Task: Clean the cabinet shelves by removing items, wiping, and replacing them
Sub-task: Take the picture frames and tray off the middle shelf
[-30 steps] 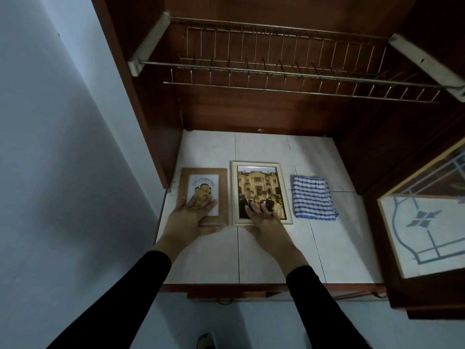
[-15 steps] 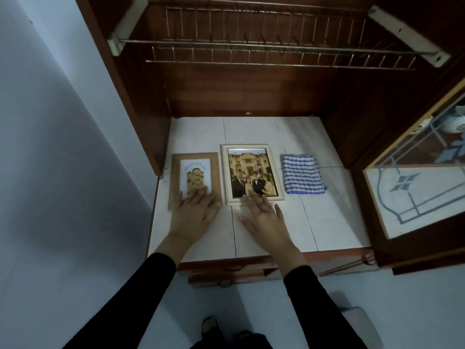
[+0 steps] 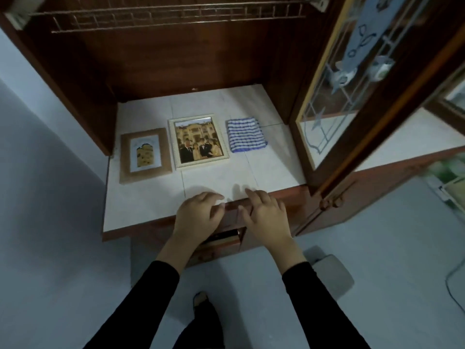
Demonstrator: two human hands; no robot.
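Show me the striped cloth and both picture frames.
striped cloth (image 3: 246, 135), head view, middle of the fabric
brown picture frame (image 3: 146, 155), head view, on its print
white picture frame (image 3: 199, 141), head view, on its photo

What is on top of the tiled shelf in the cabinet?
Three things lie flat in a row: a brown picture frame, a white picture frame and a striped cloth. The shelf beneath them is covered.
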